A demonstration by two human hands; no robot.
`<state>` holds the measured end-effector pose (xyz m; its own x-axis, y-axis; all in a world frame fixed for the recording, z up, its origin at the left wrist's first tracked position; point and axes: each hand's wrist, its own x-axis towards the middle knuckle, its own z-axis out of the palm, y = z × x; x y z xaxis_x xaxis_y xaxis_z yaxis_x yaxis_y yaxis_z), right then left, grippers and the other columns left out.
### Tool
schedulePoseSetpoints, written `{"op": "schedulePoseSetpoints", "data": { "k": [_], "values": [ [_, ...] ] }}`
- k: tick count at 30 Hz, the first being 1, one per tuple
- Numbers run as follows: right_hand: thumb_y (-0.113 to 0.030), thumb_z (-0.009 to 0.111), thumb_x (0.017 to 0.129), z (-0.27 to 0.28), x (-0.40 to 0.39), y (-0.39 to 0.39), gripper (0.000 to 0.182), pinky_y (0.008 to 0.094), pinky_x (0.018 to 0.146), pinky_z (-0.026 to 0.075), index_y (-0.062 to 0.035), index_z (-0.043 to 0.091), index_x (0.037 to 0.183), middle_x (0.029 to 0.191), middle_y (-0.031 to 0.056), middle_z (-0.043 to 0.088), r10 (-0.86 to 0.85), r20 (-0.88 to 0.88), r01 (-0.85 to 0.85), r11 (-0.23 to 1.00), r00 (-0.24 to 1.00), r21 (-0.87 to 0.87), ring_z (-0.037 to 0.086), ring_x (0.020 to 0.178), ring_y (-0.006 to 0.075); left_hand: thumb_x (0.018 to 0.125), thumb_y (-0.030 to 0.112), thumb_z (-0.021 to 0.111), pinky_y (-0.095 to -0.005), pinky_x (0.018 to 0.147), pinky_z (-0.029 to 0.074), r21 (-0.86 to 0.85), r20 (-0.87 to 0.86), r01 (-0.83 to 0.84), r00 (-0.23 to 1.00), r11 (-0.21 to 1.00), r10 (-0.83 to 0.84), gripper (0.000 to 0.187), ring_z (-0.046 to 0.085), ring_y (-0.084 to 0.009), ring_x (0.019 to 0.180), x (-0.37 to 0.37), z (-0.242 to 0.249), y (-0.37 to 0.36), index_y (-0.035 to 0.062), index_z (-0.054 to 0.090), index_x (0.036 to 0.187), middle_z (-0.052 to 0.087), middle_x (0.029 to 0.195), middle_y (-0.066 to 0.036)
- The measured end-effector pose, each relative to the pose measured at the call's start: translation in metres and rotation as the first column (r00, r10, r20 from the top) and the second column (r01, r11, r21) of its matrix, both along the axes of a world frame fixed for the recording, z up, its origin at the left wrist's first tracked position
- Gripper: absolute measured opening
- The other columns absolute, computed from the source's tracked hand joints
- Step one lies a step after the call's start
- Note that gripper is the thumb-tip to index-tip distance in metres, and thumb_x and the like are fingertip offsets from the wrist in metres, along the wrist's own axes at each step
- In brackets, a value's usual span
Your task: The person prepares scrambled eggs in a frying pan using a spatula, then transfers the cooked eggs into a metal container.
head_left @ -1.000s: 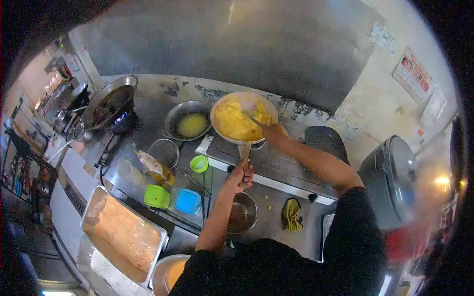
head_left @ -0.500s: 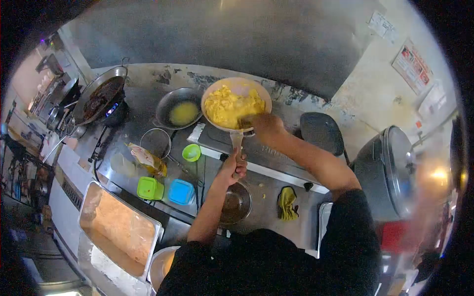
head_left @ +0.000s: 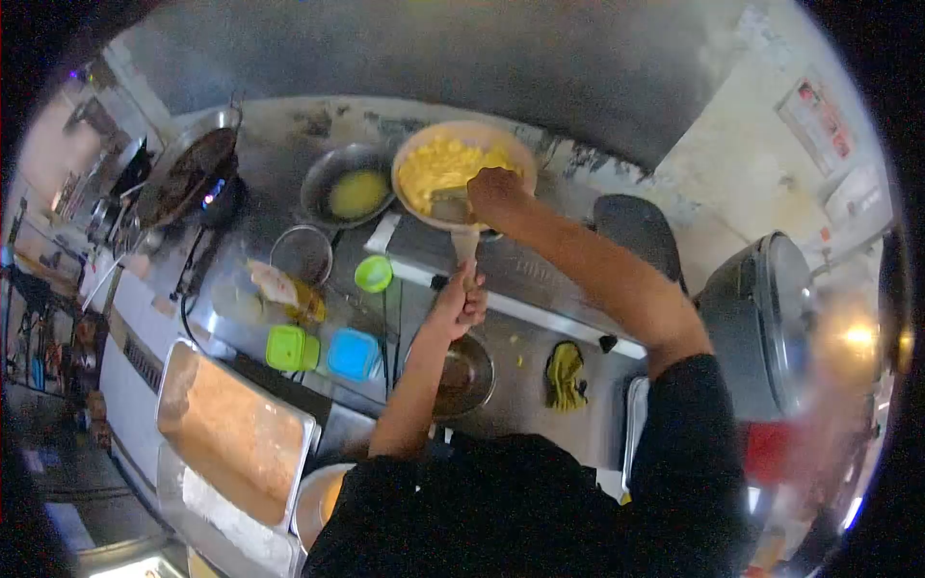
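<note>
My left hand (head_left: 462, 303) is wrapped around the pale handle of a frying pan (head_left: 412, 206) at the back of the counter. Yellow scrambled egg (head_left: 443, 166) in soft chunks fills much of the pan. Over the pan's right side, my right hand (head_left: 499, 196) is closed on a spatula (head_left: 449, 206), whose flat blade lies low in the pan near the handle; its grip is hidden by my fingers. Just left of the frying pan stands a dark wok (head_left: 318, 207) with yellow liquid (head_left: 356, 196) in it.
Left lie a strainer (head_left: 302, 255), an oil pouch (head_left: 287, 289), green (head_left: 292, 348) and blue (head_left: 354, 354) tubs, and a deep tray (head_left: 231, 433). A metal bowl (head_left: 479, 385) and yellow-black glove (head_left: 565, 376) lie nearer. A large lidded pot (head_left: 747, 323) stands right.
My right hand has shifted up and slightly left over the pan, and the spatula blade has moved left. My left hand still grips the handle. The whole view has tilted slightly.
</note>
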<state>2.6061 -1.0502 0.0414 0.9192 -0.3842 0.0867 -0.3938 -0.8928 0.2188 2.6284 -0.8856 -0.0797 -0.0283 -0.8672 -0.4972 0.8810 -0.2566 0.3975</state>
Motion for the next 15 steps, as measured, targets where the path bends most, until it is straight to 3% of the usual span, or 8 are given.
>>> {"op": "schedulePoseSetpoints", "data": {
  "k": [1,3,5,7,8,10,13,15],
  "values": [
    [-0.022,0.055,0.078,-0.007,0.003,-0.017,0.025,0.0431,0.072,0.049,0.0015,0.065,0.076,0.078,0.0181,0.063,-0.010,0.099,0.014,0.999,0.995,-0.046,0.062,0.077,0.0303,0.089,0.052,0.038,-0.0229,0.040,0.024,-0.025,0.009,0.008,1.000,1.000,-0.008,0.039,0.024,-0.0063,0.041,0.004,0.004,-0.007,0.0144,0.038,0.080,0.024,0.052,0.007],
    [-0.024,0.056,0.077,-0.012,-0.006,-0.068,0.024,0.0422,0.069,0.049,-0.0025,0.066,0.076,0.076,0.0168,0.063,0.140,0.277,-0.129,0.990,0.951,-0.060,0.062,0.075,0.0308,0.090,0.052,0.038,-0.0230,0.040,0.025,-0.061,0.038,-0.016,0.999,0.998,0.018,0.039,0.025,-0.0061,0.042,0.002,-0.004,0.000,0.0145,0.038,0.080,0.025,0.053,0.007],
    [-0.028,0.057,0.076,-0.005,0.001,-0.120,0.024,0.0414,0.067,0.049,-0.0058,0.066,0.076,0.077,0.0156,0.064,0.107,-0.113,-0.119,0.987,0.988,-0.107,0.062,0.072,0.0306,0.090,0.052,0.039,-0.0235,0.040,0.026,-0.051,-0.003,-0.003,1.000,0.999,0.003,0.039,0.025,-0.0063,0.042,0.001,0.003,0.003,0.0143,0.039,0.080,0.026,0.054,0.007],
    [-0.025,0.057,0.076,0.080,-0.014,-0.062,0.023,0.0408,0.065,0.050,-0.0035,0.066,0.078,0.078,0.0176,0.063,-0.030,-0.277,0.069,0.989,0.960,0.134,0.063,0.071,0.0296,0.090,0.052,0.039,-0.0239,0.040,0.027,-0.059,-0.004,-0.018,1.000,0.998,0.017,0.039,0.025,-0.0064,0.041,0.001,0.004,0.003,0.0143,0.039,0.080,0.026,0.054,0.007],
    [-0.025,0.057,0.076,0.092,-0.019,-0.049,0.023,0.0408,0.065,0.050,-0.0035,0.066,0.078,0.078,0.0176,0.063,-0.020,-0.283,0.063,0.987,0.959,0.146,0.063,0.071,0.0296,0.090,0.051,0.038,-0.0240,0.041,0.027,-0.063,-0.020,0.004,1.000,0.998,-0.005,0.038,0.026,-0.0064,0.041,0.002,0.000,0.002,0.0146,0.040,0.080,0.025,0.053,0.007],
    [-0.021,0.056,0.077,0.099,-0.031,-0.029,0.023,0.0406,0.065,0.051,-0.0011,0.066,0.078,0.078,0.0170,0.064,0.011,-0.066,-0.016,0.998,0.998,-0.069,0.064,0.072,0.0307,0.090,0.051,0.037,-0.0238,0.040,0.026,-0.087,-0.048,0.013,0.999,0.996,-0.018,0.038,0.025,-0.0064,0.041,0.004,-0.008,0.000,0.0147,0.039,0.080,0.025,0.054,0.007],
    [-0.018,0.054,0.078,0.108,-0.038,0.034,0.023,0.0409,0.068,0.051,0.0012,0.065,0.083,0.085,0.0173,0.064,-0.102,-0.082,0.096,0.993,0.991,-0.069,0.064,0.078,0.0309,0.091,0.050,0.036,-0.0230,0.040,0.026,-0.099,0.007,0.018,1.000,0.995,-0.017,0.036,0.025,-0.0060,0.042,-0.002,-0.005,0.000,0.0156,0.039,0.081,0.026,0.054,0.007],
    [-0.018,0.053,0.079,0.064,-0.026,0.039,0.024,0.0424,0.071,0.051,0.0008,0.065,0.088,0.093,0.0176,0.064,-0.149,-0.184,0.155,0.988,0.972,0.018,0.063,0.083,0.0310,0.087,0.053,0.044,-0.0214,0.039,0.024,-0.061,0.010,0.005,1.000,0.998,-0.005,0.039,0.024,-0.0044,0.040,-0.002,-0.003,0.001,0.0151,0.042,0.080,0.025,0.052,0.008]
  ]
}}
